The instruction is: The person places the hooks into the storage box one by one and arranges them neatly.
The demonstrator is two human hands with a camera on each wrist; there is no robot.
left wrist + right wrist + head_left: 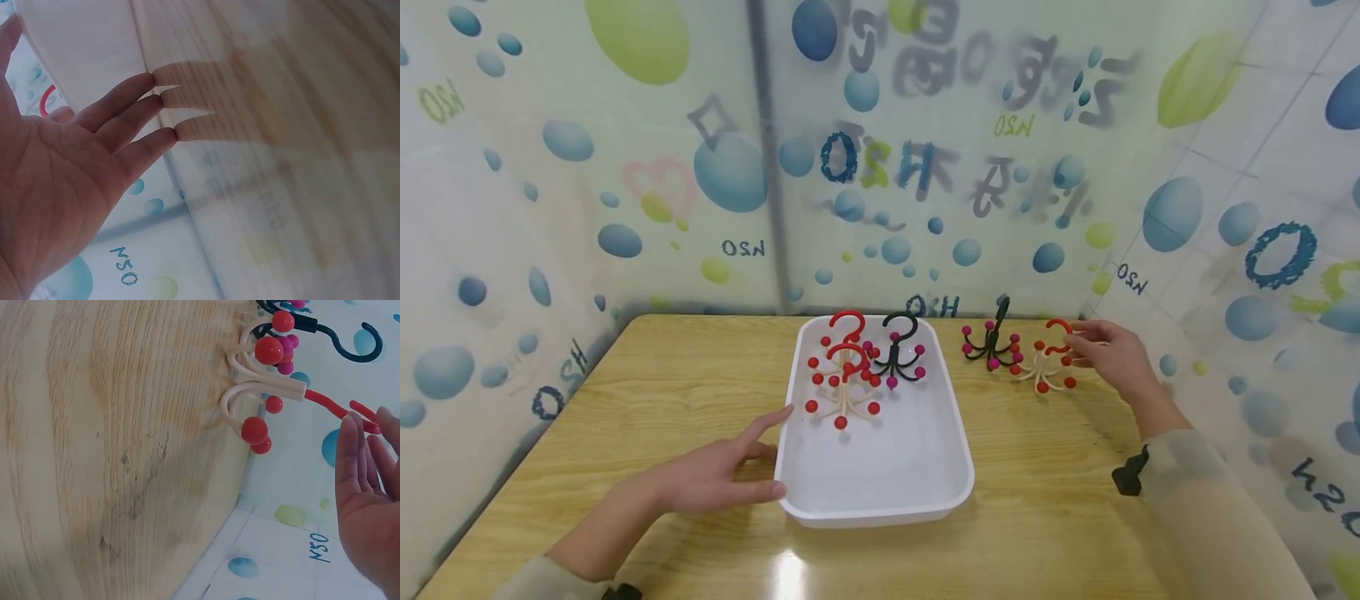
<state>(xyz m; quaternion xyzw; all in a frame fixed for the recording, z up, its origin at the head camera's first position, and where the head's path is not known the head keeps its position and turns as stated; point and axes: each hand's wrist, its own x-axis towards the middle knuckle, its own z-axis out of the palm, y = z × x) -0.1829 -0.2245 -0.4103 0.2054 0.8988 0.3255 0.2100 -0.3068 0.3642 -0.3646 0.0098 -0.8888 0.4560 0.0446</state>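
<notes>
White rectangular tray (pixel 887 467): flat on worktop (pixel 1045 508), far end near far edge; my left hand (pixel 715 475), fingers extended, at left rim. Inside, toward tray's far left corner: two beige hangers (pixel 844 402), red ball tips, red hooks uppermost. In far right corner: black hanger (pixel 894 358), magenta tips. Near worktop's far right corner, both upright: second black hanger (pixel 992 340); third beige hanger (pixel 1041 365), red hook (pixel 325 405) pinched by my right hand (pixel 1108 354).

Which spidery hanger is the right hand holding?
The red-hooked cream hanger outside the white tray. The other cream hangers are inside the tray; the other outside hanger is black.
</notes>
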